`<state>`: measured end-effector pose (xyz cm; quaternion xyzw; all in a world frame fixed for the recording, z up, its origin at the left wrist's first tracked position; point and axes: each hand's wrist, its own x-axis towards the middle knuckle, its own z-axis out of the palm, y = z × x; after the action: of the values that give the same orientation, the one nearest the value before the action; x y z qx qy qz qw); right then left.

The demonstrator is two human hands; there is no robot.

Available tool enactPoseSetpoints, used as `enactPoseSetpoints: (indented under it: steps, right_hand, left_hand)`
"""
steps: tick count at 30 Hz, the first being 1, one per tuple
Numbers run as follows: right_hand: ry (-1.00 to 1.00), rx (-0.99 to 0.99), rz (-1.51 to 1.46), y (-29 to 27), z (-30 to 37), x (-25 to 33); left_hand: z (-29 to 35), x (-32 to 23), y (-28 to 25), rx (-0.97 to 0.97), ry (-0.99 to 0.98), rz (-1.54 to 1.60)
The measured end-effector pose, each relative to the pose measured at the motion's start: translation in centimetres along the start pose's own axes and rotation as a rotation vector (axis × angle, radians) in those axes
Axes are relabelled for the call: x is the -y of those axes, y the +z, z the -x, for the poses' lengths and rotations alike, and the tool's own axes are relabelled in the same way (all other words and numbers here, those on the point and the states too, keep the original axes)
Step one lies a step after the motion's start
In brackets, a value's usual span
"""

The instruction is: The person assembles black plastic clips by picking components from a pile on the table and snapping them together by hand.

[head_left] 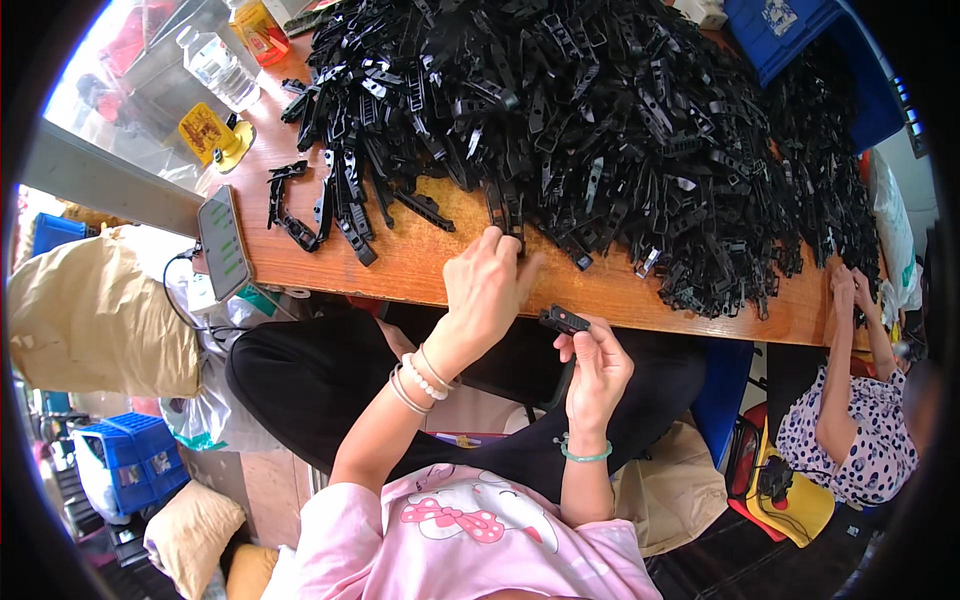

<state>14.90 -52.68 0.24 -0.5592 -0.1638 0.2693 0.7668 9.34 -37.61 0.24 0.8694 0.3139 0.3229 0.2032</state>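
Note:
A big heap of black plastic ratchet straps covers much of the wooden table in front of me. At the table's near part my left hand, with bracelets on its wrist, has its fingers closed at the end of a black plastic strap. Some of those fingers are smeared by motion. Just beyond the table edge, over my lap, my right hand pinches a small black plastic buckle between thumb and fingers. A few loose straps lie left of the heap.
On the table's left stand a water bottle, a yellow metal stand and a flat grey device. Blue crates are at the back right. A co-worker's hands are at the table's right end.

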Motion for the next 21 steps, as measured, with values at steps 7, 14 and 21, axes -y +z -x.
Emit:
enactPoseSetpoints:
  steps: [7, 14, 21]
  right_hand:
    - [-0.052, 0.078, 0.138, 0.1, -1.3, 0.8]
    - [-0.043, 0.076, 0.244, 1.3, -1.3, 1.2]
    - [-0.173, 0.014, 0.371, 1.5, -0.7, 1.0]
  left_hand:
    - [1.4, 0.9, -3.5, 0.187, -0.593, 0.876]
    - [1.2, 0.3, -6.8, 0.559, -0.677, 1.052]
    - [2.2, 0.5, -5.7, 0.599, -0.69, 1.063]
